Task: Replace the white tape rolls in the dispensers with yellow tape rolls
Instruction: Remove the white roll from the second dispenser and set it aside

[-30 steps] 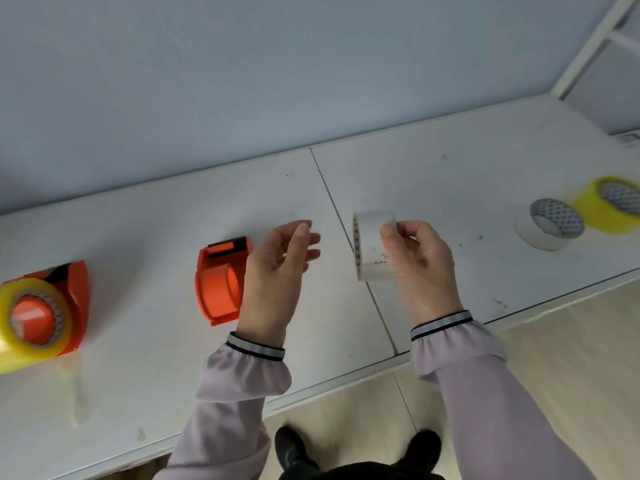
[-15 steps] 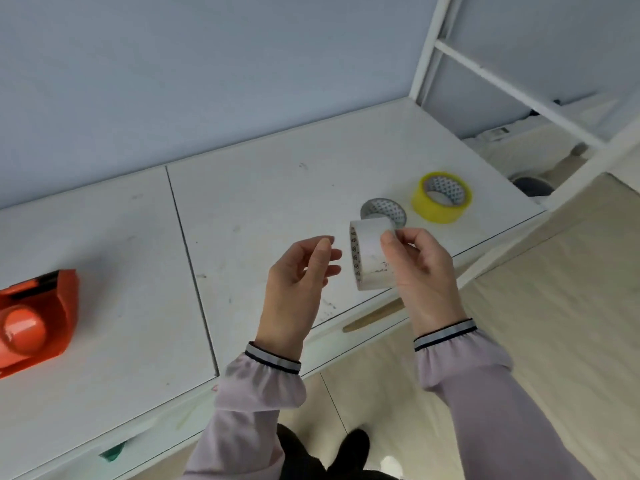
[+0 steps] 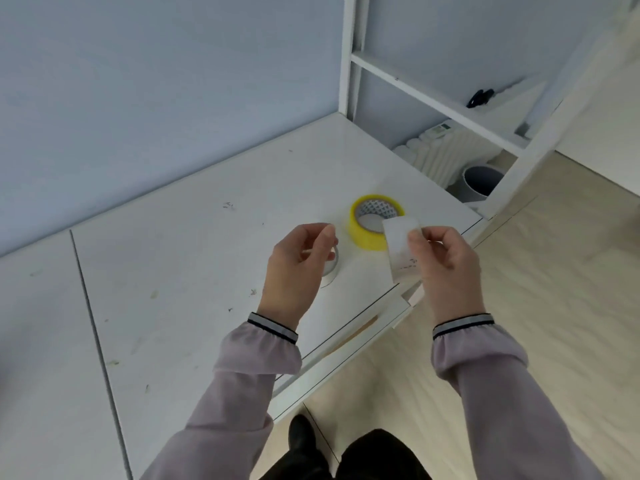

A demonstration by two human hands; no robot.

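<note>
The right hand (image 3: 446, 265) pinches a white roll (image 3: 401, 251) edge-on above the table (image 3: 194, 271) edge; its side is smudged with faint dark marks, unreadable. The left hand (image 3: 298, 268) hovers half-curled, empty. A yellow roll (image 3: 363, 233) lies flat just behind, with a patterned core.

The right hand (image 3: 446, 265) pinches a white tape roll (image 3: 401, 251) on edge above the white surface (image 3: 190, 271). At its 10 o'clock lies a yellow tape roll (image 3: 363, 233). The left hand (image 3: 298, 268) hovers empty, partly hiding a second white roll (image 3: 330, 271).
</note>
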